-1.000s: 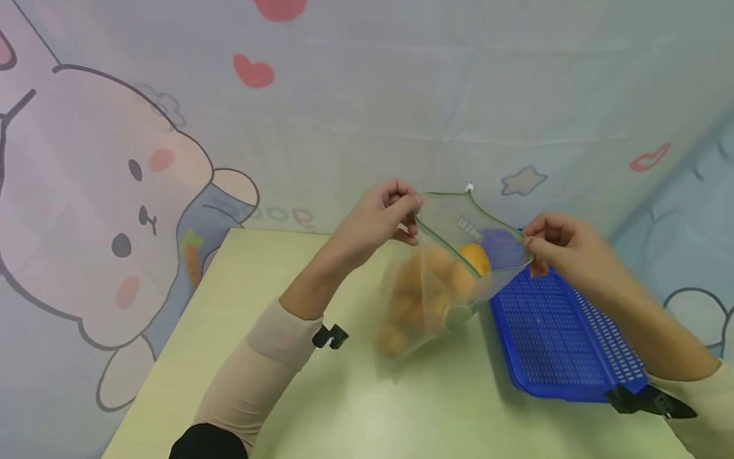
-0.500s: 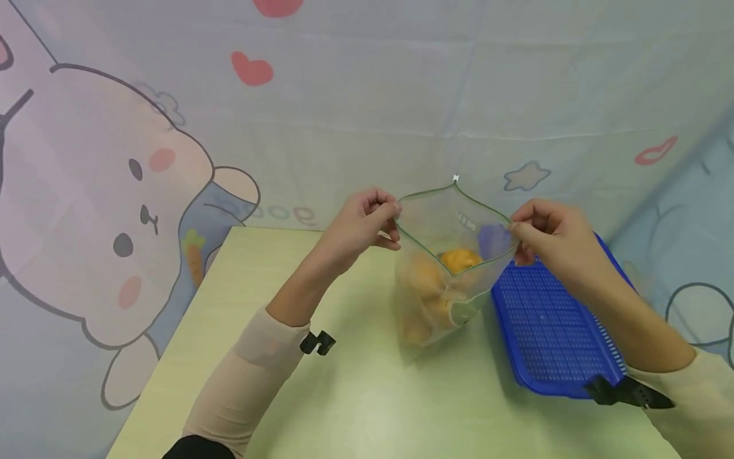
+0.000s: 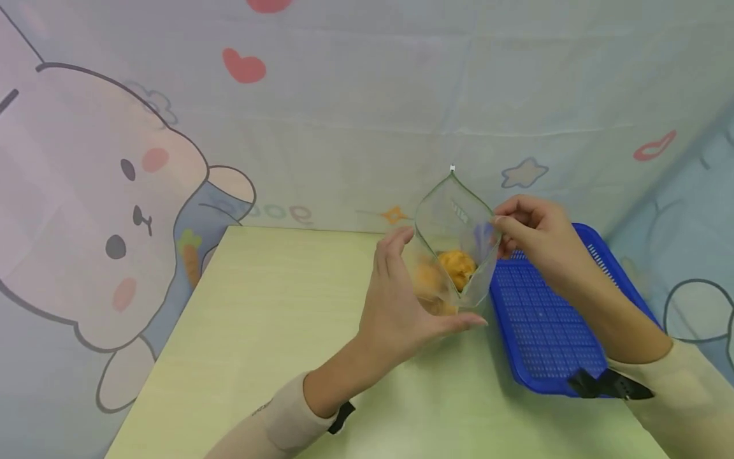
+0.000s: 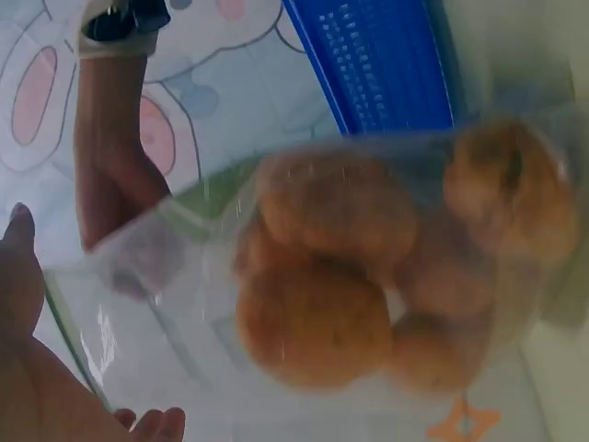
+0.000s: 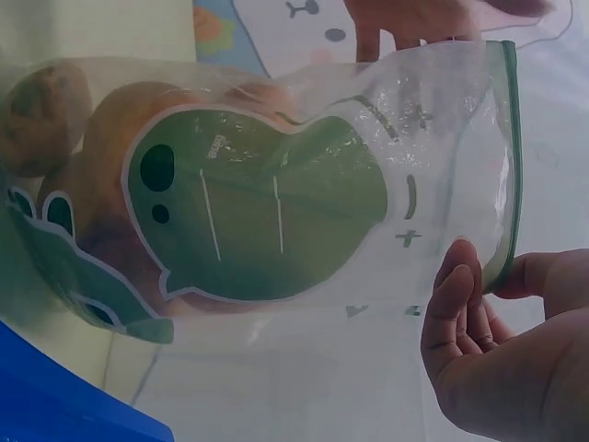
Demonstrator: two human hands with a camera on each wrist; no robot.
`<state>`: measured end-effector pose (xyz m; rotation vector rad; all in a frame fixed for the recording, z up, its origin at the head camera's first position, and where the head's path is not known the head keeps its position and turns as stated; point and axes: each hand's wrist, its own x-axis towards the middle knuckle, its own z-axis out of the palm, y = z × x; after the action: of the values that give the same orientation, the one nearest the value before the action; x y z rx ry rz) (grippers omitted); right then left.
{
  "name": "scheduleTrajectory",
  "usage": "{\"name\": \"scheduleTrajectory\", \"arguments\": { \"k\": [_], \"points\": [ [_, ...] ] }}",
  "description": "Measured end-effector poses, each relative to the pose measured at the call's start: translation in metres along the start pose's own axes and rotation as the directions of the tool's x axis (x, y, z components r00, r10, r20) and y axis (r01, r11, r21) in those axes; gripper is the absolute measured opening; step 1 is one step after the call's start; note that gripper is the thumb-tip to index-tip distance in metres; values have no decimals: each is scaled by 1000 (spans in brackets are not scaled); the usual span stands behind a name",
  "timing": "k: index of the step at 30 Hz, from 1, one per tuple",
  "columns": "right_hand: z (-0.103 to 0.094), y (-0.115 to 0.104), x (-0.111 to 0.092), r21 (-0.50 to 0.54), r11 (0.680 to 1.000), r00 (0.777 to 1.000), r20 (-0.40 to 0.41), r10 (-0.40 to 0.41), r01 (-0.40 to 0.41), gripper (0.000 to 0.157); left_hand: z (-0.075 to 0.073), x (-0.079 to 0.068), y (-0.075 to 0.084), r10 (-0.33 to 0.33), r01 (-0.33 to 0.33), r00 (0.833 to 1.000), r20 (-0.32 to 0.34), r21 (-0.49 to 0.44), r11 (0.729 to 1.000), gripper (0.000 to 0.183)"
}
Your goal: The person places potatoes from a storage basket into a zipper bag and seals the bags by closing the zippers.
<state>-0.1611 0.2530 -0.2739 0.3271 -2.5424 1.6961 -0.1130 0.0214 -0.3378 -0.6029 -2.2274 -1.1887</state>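
Observation:
A clear zip bag [image 3: 483, 282] with a green-edged mouth gaping upward stands over the table, holding several orange citrus fruits [image 3: 457, 269]. Through the plastic in the left wrist view, the fruits [image 4: 313, 322] cluster at the bag's lower end. My right hand [image 3: 533, 233] pinches the right side of the rim between thumb and fingers. Beside the left side of the bag is my left hand [image 3: 395, 309], fingers straight and thumb spread wide below the front corner. A green cartoon print [image 5: 276, 203] covers one face of the bag in the right wrist view.
A blue perforated basket [image 3: 547, 344] sits to the right, partly under my right forearm. The pale yellow table [image 3: 287, 306] extends left and toward me. Behind it hangs a cartoon-printed cloth [image 3: 355, 95].
My left hand has let go of the bag's left rim and moved down and forward round its side, fingers spread. The mouth has narrowed, and my right hand has shifted slightly left, still pinching.

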Motion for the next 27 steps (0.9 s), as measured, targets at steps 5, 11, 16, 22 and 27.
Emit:
{"name": "scheduleTrajectory", "arguments": {
  "k": [5,11,16,22,27],
  "points": [
    [4,1,6,107,994,1000,31,-5,2,34,11,-8,1,-20,17,999,-39,-57,998,94],
    [8,10,30,195,981,1000,-15,-10,13,37,10,-8,-12,-80,65,996,-45,-271,960,52],
    [10,30,69,89,995,992,117,35,-46,48,2,-4,-24,65,-70,998,-27,-300,951,24],
    [13,51,98,319,933,956,283,76,-169,36,-12,4,-40,145,-132,989,6,-379,916,7],
    [8,49,91,366,925,984,173,38,-100,7,-48,28,-57,-13,0,1000,-25,-476,879,10]
  ]
}}
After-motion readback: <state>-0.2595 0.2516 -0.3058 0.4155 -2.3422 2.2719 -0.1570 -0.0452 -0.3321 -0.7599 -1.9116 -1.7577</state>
